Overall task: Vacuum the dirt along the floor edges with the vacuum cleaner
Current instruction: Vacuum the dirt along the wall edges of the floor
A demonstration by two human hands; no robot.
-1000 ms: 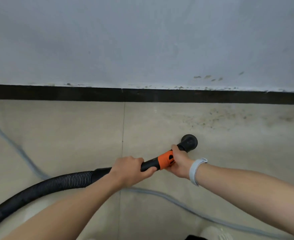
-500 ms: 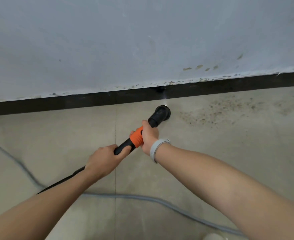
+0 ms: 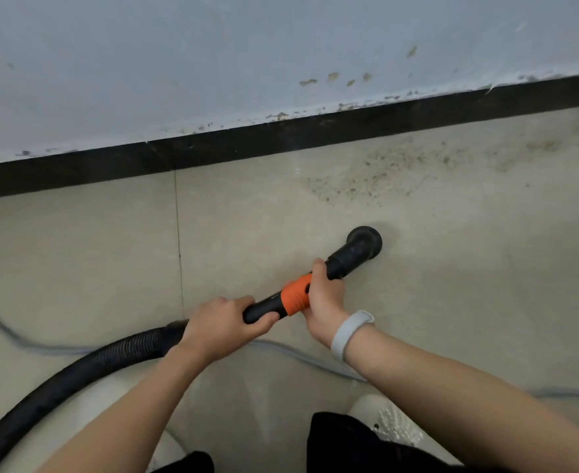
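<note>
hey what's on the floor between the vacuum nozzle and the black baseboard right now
In the head view, a patch of scattered dirt specks lies on the beige floor tile between the round nozzle and the black baseboard; nothing else is there.

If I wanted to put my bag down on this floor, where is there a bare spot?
The tile left of the grout line, between the black skirting and the grey cable, lies bare. Right of the nozzle is bare too, below the dirt patch. Near the hands, the hose and cable crowd the floor.
</note>
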